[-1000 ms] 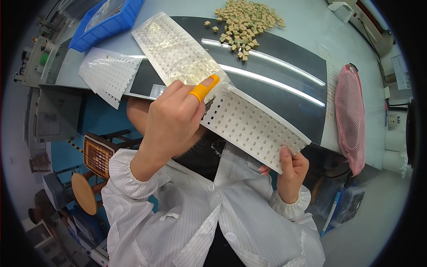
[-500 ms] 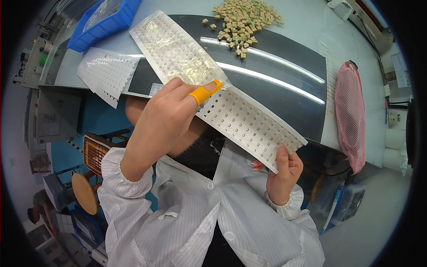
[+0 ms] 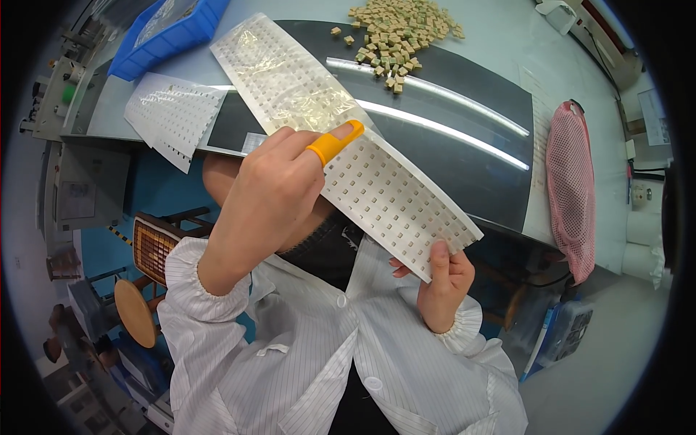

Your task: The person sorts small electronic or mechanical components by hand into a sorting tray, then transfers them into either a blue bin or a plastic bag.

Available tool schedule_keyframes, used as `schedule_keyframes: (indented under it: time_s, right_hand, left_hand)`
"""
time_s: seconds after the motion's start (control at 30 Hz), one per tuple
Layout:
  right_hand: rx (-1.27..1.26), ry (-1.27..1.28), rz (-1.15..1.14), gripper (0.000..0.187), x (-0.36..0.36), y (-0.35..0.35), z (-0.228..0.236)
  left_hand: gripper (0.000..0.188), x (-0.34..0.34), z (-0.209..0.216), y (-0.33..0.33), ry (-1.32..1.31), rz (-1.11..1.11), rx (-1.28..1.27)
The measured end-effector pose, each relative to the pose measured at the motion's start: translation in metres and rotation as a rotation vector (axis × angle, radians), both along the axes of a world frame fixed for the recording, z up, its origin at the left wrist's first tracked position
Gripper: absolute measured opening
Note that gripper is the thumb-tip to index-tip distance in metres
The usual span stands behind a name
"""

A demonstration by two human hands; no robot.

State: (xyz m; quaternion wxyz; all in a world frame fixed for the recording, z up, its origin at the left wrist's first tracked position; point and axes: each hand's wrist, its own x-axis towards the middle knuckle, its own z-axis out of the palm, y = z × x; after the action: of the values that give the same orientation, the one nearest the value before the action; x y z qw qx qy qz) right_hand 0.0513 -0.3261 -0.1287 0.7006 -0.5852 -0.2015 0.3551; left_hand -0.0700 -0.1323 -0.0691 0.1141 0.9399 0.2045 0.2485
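A long white sheet [image 3: 395,190] lies slantwise from the table to my lap, with rows of small rectangular parts or slots. Shiny clear film [image 3: 293,87] covers its far half. My left hand [image 3: 272,185] is closed over the sheet's left edge near the middle; its index finger wears an orange finger sleeve [image 3: 330,145] and rests by the end of the film. The left thumb and the other fingertips are hidden. With thumb on top and fingers beneath, my right hand [image 3: 444,286] pinches the near right end, which hangs past the table edge.
A second perforated white sheet [image 3: 174,109] overhangs the table at left, beside a blue bin [image 3: 170,36]. Many small tan blocks [image 3: 406,32] lie heaped at the back of the dark mat [image 3: 464,109]. At right is a pink mesh bag [image 3: 570,188]. A stool [image 3: 136,312] stands lower left.
My right hand and the near end of the sheet have shifted left, bending the sheet slightly more. My left index finger has risen a little toward the far side.
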Motion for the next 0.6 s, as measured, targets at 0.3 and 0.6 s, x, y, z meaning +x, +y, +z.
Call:
schedule_keyframes:
  time_s: [0.3,0.6]
  right_hand:
    - [0.069,0.025,0.136,0.038,-0.016,0.019,-0.004]
    - [-0.064,0.166,0.368,0.045,0.003,0.044,0.01]
  left_hand:
    - [0.042,0.004,-0.003,-0.011,-0.07,0.021,-0.116]
    - [0.044,0.006,-0.009,-0.033,-0.193,-0.022,-0.093]
